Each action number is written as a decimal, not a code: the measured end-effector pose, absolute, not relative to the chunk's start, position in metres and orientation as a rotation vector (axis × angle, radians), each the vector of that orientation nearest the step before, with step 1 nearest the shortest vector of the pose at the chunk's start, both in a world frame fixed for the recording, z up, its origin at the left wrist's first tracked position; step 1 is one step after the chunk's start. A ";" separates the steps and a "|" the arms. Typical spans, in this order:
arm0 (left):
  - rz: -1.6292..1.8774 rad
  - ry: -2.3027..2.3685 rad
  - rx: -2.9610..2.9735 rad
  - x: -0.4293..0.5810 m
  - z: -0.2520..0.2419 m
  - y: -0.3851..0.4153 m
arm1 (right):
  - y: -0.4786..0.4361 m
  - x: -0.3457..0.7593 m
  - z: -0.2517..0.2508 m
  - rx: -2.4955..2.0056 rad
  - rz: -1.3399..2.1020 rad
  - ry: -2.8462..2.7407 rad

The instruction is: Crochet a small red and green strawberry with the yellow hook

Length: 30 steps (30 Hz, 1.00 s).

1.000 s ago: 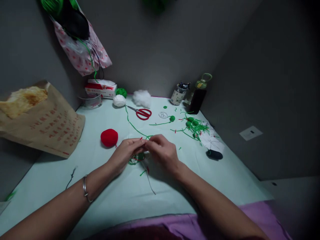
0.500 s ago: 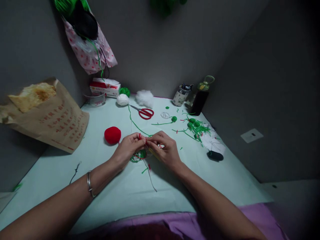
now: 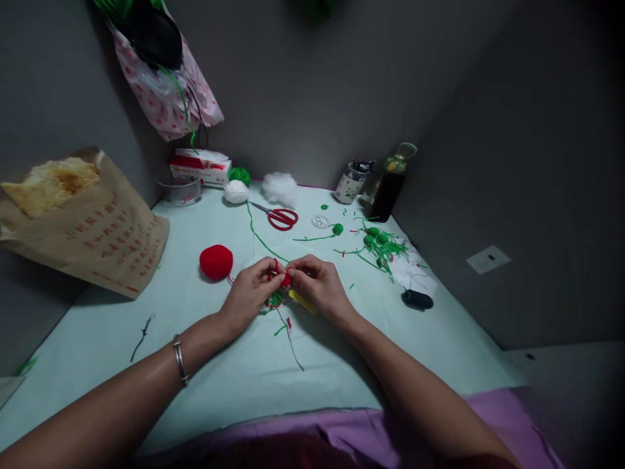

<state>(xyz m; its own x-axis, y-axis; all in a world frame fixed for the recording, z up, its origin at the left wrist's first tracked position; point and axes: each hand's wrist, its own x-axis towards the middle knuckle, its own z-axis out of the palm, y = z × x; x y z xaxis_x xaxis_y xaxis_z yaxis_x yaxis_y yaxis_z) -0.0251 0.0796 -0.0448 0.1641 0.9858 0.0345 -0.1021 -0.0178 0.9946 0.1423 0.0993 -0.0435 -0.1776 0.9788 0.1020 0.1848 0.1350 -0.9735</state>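
My left hand (image 3: 250, 291) and my right hand (image 3: 318, 284) meet at the middle of the pale green table (image 3: 234, 365), fingers pinched together on a small red and green yarn piece (image 3: 279, 281). A yellow crochet hook (image 3: 303, 301) pokes out under my right hand. A red yarn ball (image 3: 215, 262) lies just left of my left hand, its strand running to the piece. A green yarn strand (image 3: 258, 238) leads from the piece toward the back. My left wrist wears a silver bangle (image 3: 180, 360).
Red-handled scissors (image 3: 279, 217), a white yarn ball (image 3: 236, 191), a green yarn ball (image 3: 239, 174) and white stuffing (image 3: 278, 187) lie at the back. Green yarn scraps (image 3: 381, 246) and a black object (image 3: 417, 299) sit right. A brown paper bag (image 3: 88, 228) leans left.
Both hands drew slightly nearer the red yarn ball while working the piece; red yarn now shows between the fingertips and the yellow hook is visible under my right hand.
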 end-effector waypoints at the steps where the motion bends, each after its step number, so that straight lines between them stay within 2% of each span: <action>1: 1.156 1.004 1.244 -0.026 -0.045 0.080 | 0.100 0.143 -0.044 -1.183 1.167 -1.520; 7: 1.191 1.038 1.333 -0.028 -0.050 0.081 | 0.100 0.145 -0.045 -1.214 1.262 -1.521; 19: 1.232 1.130 1.442 -0.030 -0.062 0.082 | 0.094 0.145 -0.035 -1.280 1.099 -1.735; 30: 0.968 0.983 1.064 -0.032 -0.052 0.087 | 0.094 0.146 -0.037 -1.249 1.027 -1.765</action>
<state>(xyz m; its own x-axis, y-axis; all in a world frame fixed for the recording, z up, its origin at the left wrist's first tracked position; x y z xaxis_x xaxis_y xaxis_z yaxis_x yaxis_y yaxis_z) -0.0324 0.0868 -0.0525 0.2662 0.9507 -0.1590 -0.1440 0.2023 0.9687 0.1463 0.0939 -0.0374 -0.2615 0.9585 0.1132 0.3751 0.2090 -0.9031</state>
